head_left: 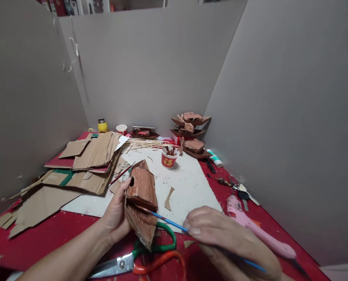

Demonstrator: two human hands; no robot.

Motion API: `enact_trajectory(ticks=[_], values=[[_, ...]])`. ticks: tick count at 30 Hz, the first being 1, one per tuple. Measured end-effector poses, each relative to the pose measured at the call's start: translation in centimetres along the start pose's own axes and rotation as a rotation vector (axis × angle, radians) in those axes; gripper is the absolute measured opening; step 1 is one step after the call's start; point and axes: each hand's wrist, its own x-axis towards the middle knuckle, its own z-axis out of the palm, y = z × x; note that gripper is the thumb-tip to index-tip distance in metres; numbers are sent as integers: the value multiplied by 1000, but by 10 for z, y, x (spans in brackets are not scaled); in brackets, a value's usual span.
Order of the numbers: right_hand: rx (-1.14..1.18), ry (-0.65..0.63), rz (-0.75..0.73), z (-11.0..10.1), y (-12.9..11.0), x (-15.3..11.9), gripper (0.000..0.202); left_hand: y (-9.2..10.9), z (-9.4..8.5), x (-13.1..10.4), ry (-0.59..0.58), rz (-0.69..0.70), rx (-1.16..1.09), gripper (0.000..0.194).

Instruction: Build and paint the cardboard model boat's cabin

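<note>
My left hand [117, 214] holds a brown-painted cardboard boat model [141, 199] tilted up over the near part of the table. My right hand [221, 234] grips a thin blue-handled paintbrush [168, 221] whose tip touches the boat's side near its middle. A red paper cup [169, 157] with brown paint and sticks stands on the white sheet [188, 183] beyond the boat.
Scissors with green and orange handles [150, 253] lie under my hands. A pink glue gun [250, 224], keys and a glue stick lie at right. Cardboard pieces [86, 164] pile up at left. Finished boats [190, 132] are stacked at the back, near skewers and a yellow bottle [102, 125].
</note>
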Motion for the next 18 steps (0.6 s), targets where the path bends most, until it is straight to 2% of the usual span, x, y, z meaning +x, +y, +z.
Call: enact_trajectory(ticks=[3, 13, 18], values=[[-31, -12, 11, -1, 0, 2, 40, -1, -3, 1, -43, 24, -6, 44], [-125, 22, 40, -8, -6, 7, 35, 5, 3, -6, 2, 102, -6, 35], [-102, 46, 80, -15, -10, 11, 34, 9, 1, -8, -11, 86, -61, 34]])
